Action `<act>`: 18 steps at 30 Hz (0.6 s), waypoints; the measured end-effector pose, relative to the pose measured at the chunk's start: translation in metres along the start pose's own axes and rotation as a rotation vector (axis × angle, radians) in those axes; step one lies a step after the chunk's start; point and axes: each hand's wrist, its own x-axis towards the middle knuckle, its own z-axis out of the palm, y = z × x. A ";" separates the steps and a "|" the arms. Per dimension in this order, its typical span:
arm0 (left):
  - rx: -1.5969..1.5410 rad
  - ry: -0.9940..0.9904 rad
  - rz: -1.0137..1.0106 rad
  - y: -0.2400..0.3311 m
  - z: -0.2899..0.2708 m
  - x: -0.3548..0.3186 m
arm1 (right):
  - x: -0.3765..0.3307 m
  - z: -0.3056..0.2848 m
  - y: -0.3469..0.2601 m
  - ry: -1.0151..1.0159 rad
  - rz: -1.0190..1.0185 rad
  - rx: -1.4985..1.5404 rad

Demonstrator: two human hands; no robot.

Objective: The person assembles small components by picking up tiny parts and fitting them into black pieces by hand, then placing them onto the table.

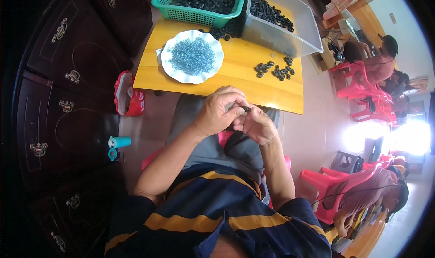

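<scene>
Just off the near edge of the table, my left hand (220, 111) and my right hand (259, 127) meet above my lap. A small black part (246, 109) shows between their fingertips, both hands pinching at it; its exact shape is mostly covered. Beyond my hands, a white plate (166, 70) with a wavy rim holds a heap of tiny clear bluish pieces. Several black ring-like parts (282, 73) lie loose on the yellow table (244, 88), to the right of the plate.
At the table's far side stand a green basket (199, 17) and a translucent bin (283, 42), both holding black parts. A red bag (136, 104) and a turquoise bottle (120, 142) are by the dark cabinets on the left. Other people sit on pink chairs (317, 190) to the right.
</scene>
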 end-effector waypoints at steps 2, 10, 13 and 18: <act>-0.003 0.007 0.051 -0.001 0.001 0.000 | 0.000 -0.002 0.003 -0.032 -0.007 0.030; -0.121 -0.055 -0.086 0.000 0.002 -0.003 | -0.002 -0.003 0.012 0.178 -0.035 -0.020; -0.187 0.034 -0.179 0.003 0.001 0.000 | 0.002 0.009 0.008 0.169 -0.024 -0.016; -0.199 0.065 -0.203 -0.002 -0.010 0.002 | 0.015 0.028 -0.025 0.196 0.047 -0.501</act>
